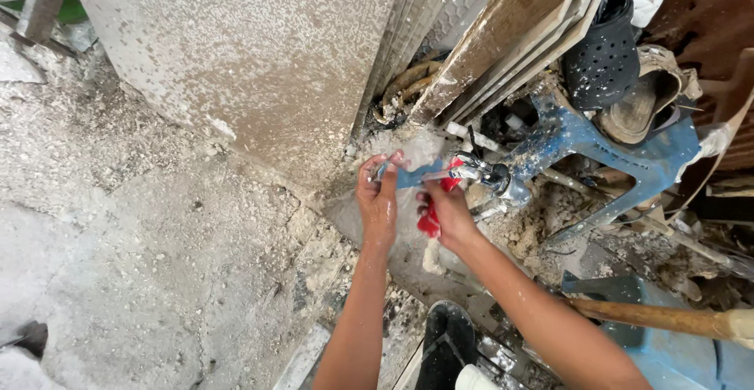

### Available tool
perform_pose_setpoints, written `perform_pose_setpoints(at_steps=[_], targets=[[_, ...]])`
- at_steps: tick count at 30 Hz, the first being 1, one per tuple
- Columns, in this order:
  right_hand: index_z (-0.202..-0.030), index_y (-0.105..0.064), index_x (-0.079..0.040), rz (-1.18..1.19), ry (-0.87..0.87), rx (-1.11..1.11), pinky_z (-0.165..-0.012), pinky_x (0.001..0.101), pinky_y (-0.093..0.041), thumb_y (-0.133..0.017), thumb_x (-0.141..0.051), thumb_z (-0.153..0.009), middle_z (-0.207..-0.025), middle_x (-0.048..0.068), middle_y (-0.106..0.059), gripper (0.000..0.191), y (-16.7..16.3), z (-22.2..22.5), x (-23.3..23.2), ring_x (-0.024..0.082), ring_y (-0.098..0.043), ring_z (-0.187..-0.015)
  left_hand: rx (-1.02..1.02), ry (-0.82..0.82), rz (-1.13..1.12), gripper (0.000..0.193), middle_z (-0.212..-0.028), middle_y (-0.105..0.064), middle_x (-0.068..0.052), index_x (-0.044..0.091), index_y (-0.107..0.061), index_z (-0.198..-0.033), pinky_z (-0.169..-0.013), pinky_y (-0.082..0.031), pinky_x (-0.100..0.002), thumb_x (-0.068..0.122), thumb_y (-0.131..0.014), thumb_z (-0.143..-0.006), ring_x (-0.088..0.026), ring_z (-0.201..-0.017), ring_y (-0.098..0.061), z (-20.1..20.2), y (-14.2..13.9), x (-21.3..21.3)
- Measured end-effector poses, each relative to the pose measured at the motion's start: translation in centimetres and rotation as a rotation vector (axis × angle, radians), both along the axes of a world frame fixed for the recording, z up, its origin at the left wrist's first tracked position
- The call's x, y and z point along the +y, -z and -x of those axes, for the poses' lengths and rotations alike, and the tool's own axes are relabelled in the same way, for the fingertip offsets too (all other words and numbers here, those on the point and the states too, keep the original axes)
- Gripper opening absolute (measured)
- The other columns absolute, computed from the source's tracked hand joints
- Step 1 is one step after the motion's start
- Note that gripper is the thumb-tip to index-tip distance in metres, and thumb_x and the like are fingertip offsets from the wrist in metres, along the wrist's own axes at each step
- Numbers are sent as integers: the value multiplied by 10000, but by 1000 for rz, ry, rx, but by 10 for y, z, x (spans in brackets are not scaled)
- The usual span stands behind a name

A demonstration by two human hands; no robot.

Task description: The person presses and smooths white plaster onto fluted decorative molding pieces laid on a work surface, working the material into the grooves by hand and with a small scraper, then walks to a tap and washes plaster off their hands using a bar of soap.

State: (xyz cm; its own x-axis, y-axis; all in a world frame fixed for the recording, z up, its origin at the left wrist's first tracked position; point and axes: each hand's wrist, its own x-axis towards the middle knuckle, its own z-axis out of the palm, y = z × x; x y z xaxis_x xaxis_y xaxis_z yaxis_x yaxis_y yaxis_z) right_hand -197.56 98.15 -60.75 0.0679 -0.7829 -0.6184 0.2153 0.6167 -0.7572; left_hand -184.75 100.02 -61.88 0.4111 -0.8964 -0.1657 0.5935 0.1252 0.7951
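Note:
My left hand (378,197) holds a small blue flat piece (412,175) under a metal tap (491,176) low at the wall. My right hand (449,211) is just right of it, closed around a red thing (429,221) that shows between the fingers. Both hands are wet and touch each other below the tap's spout.
A speckled concrete slab (251,52) leans against the wall behind. Boards and tiles (503,36) lean to the right. A paint-spattered blue plastic stool (605,146) holds dark and tan shoes (620,76). A wooden handle (652,318) lies over a blue container (667,351). Rubble covers the concrete floor (141,233).

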Motion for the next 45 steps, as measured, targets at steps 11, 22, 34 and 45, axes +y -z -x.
perform_pose_setpoints(at_steps=[11,22,34,45], targets=[[-1164,-603,-85,339,3,23,-520,288,-474,-715,-283,-971,-952,29,-645,298,-6,-37,-30,111,-581,-725,-384,377,-195,279,-890,-701,-69,56,-634,-1237,-653,-534,-293,129,-633,-968,-121,-761,-643,-37,-28,-4],[-1323,-653,-83,253,-226,306,-511,241,-385,-500,-265,-1064,-770,-22,-591,351,22,-12,2,74,-461,-598,-635,156,-267,383,-746,-665,-128,16,-552,-842,-620,-496,-369,347,-622,-1023,-165,-667,-590,0,12,-9],[-1089,-698,-35,482,-395,547,-656,264,-492,-664,-246,-983,-789,-22,-662,239,46,6,-2,62,-547,-720,-288,339,-109,341,-969,-683,6,29,-593,-1250,-766,-528,-300,147,-672,-939,-106,-847,-623,-16,17,-15],[-1246,-576,-55,462,-410,465,-645,263,-477,-585,-229,-1008,-897,-10,-644,295,30,-5,10,87,-538,-732,-18,515,-358,662,-1466,-415,-177,289,-343,-1610,-1018,-448,-389,575,-377,-1014,-276,-1247,-432,-20,16,-27]])
